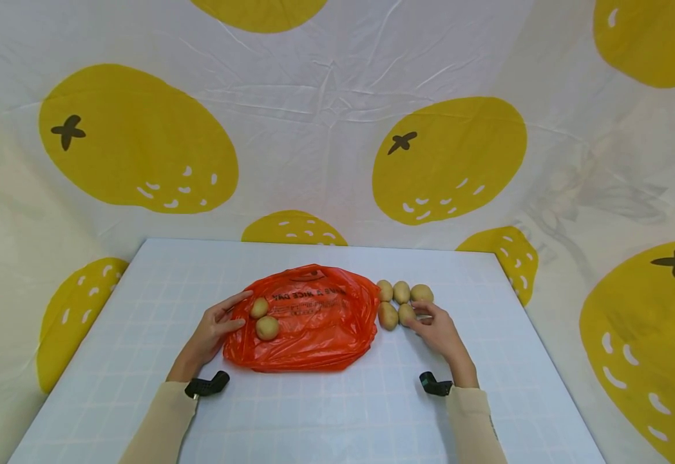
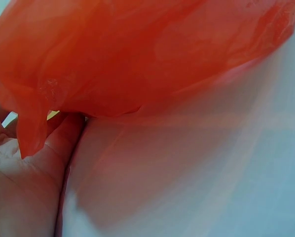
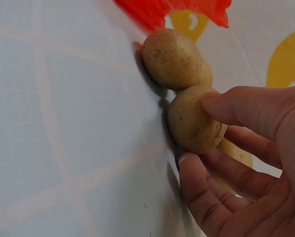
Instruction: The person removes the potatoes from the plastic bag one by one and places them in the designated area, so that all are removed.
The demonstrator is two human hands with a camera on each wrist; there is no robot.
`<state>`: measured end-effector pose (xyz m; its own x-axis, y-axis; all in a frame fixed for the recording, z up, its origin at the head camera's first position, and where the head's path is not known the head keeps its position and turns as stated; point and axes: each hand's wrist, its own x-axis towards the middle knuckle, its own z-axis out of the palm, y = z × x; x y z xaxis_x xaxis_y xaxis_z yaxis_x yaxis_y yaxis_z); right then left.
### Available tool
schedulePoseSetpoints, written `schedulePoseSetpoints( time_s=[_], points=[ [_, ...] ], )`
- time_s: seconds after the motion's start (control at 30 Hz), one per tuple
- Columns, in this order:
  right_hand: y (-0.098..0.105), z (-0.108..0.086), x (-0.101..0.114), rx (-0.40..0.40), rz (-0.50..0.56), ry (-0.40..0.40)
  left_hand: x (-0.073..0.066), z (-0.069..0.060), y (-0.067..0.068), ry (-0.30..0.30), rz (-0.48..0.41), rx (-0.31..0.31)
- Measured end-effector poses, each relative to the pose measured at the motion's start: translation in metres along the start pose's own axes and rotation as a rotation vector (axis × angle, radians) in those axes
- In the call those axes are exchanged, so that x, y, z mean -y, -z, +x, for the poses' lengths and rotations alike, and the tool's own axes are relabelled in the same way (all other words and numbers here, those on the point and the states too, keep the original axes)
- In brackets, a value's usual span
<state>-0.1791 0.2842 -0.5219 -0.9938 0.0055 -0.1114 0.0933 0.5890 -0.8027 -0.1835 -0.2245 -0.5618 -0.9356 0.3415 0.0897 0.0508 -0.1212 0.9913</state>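
Observation:
A crinkled red plastic bag [image 1: 320, 341] with dark printing lies flat on the table, and two potatoes [image 1: 267, 328] rest on its left part. At the bag's left edge my left hand [image 1: 210, 332] grips the plastic between thumb and fingers; in the left wrist view a flap of the bag [image 2: 137, 59] hangs over the palm and hides most fingers. My right hand [image 1: 435, 328] pinches a potato [image 3: 194, 118] with the thumb on top and fingertips beneath. That potato touches its neighbour [image 3: 172, 59] in a group of several potatoes [image 1: 401, 292] beside the bag's right edge.
The light blue checked table [image 1: 326, 419] ends at a back edge against a white cloth wall [image 1: 291, 174] printed with big yellow fruit. A black wrist-worn device [image 1: 207, 385] sits at the left wrist, and another [image 1: 435, 385] at the right.

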Motion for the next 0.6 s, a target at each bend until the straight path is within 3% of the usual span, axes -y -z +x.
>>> schedulePoseSetpoints(
  time_s=[0.6],
  points=[
    [-0.0001,-0.001,0.0055,-0.004,-0.007,-0.022,-0.0034,-0.0004,-0.0021,0.014,-0.011,-0.003]
  ],
)
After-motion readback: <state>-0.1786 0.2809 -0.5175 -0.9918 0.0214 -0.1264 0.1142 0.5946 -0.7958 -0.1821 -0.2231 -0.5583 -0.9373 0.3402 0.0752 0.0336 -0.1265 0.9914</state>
